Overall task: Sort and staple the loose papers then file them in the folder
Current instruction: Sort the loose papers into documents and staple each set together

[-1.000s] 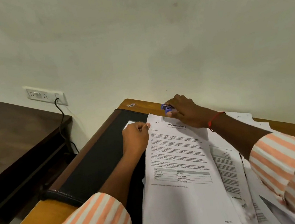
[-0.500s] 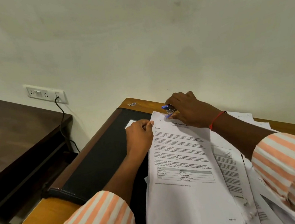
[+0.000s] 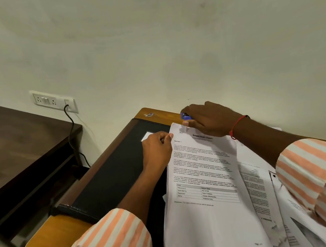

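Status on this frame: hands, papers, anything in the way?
Left hand pinches left edge of report. Right hand grips blue stapler at its top corner. Black folder lies flat at left; loose papers crowd underneath and right.

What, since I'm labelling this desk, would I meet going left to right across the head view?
Wall socket → black folder → left hand pinching the report by its edge → blue stapler → right hand gripping it → red wrist thread. The report and loose papers overlap too much to place.

Orange-and-white striped sleeves (image 3: 114, 238) — red thread (image 3: 238, 123) round right wrist
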A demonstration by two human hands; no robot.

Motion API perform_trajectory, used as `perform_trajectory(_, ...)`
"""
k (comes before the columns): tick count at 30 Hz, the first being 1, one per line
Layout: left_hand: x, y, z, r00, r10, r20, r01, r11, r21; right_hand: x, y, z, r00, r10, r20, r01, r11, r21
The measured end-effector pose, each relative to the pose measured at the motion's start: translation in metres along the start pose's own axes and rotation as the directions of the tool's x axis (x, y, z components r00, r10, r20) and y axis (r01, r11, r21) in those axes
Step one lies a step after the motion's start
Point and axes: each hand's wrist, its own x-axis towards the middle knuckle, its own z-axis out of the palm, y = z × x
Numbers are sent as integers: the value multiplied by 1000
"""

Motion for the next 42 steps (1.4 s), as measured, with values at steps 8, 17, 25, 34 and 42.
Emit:
perform_trajectory(8,-2,2,0,999,47,-22,-47,999,13,12,-12,-7,982,-179,64,189,957,-220)
perform_trajectory(17,-2,1,2,994,102,-31,-102,995,20,21,-11,-6,953,-290,90,303,906,-296)
perform_trajectory(25,-3,0,2,993,113,-16,-112,993,28,27,-17,-12,926,-343,156,373,891,-256)
perform_trajectory(34,-5,2,0,993,120,13,-120,992,40,31,-14,-14,934,-266,237,319,921,-225)
perform_trajectory(42,-4,-1,0,1000,9,20,-9,1000,20,34,70,33,913,388,127,-401,910,105)
